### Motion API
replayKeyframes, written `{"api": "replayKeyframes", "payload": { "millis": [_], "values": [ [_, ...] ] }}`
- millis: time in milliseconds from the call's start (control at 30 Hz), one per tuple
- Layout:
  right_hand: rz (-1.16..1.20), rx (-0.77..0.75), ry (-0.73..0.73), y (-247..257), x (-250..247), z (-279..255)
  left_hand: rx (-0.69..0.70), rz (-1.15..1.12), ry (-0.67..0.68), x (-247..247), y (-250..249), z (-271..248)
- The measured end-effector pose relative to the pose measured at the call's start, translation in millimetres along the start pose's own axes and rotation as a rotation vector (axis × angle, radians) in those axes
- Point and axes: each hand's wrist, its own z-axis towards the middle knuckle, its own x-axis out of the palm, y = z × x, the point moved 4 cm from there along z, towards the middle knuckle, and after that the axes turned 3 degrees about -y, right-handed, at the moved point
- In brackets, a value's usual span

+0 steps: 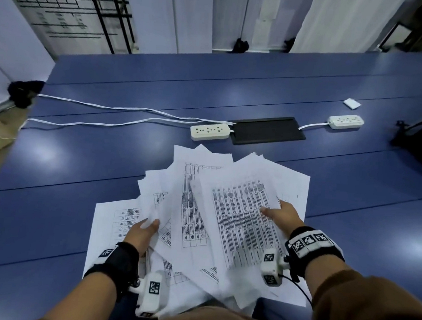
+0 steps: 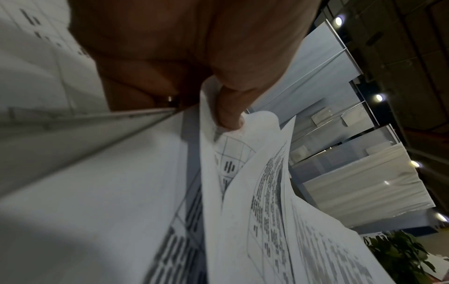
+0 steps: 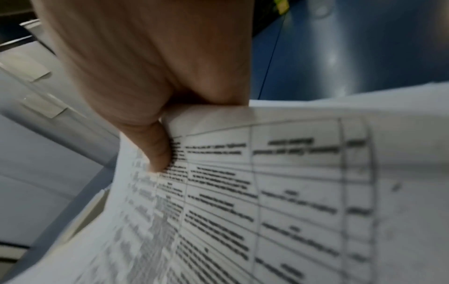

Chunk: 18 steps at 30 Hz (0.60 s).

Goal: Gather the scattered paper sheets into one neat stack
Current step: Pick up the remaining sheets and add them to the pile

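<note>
- The left hand (image 1: 142,234) pinches a bunch of white printed paper sheets (image 1: 203,208), thumb on top and fingers underneath; the left wrist view shows the thumb (image 2: 228,107) pressing into a curled sheet edge.
- The right hand (image 1: 281,218) grips the opposite side of the same fanned pile, thumb lying across a sheet printed with a dense table; the right wrist view shows that thumb (image 3: 157,149) on the print.
- Between the two hands the sheets overlap at mixed angles, partly lifted; more lie flat under and outside the left hand on the blue desk (image 1: 108,155).
- Beyond the fingertips, apart from the paper, a cream rectangular power strip (image 1: 210,131) lies against a black flat rectangular cable hatch (image 1: 266,133).
- Farther out past the right hand sit a second white power strip (image 1: 346,121) and a small white flat pad (image 1: 352,103).
</note>
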Motion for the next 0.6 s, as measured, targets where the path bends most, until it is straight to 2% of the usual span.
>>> {"api": "replayKeyframes", "payload": {
  "millis": [100, 200, 367, 433, 500, 600],
  "values": [
    [0.097, -0.014, -0.042, 19, 0, 5, 0.012, 0.043, -0.011, 0, -2, -1],
    [0.124, 0.002, 0.032, 35, 15, 5, 0.033, 0.064, -0.014, 1, -2, -3],
    [0.046, -0.055, 0.134, 54, 58, -9, 0.021, 0.061, -0.008, 1, -4, -4],
    [0.029, -0.119, 0.108, 57, 73, -10, 0.008, 0.063, -0.008, 2, -5, -6],
    [0.012, -0.161, 0.068, 60, 78, -8, -0.004, 0.054, -0.013, 2, -7, -7],
    [-0.031, -0.114, 0.099, 64, 68, -1, 0.002, 0.049, -0.016, 0, -12, -9]
  ]
}}
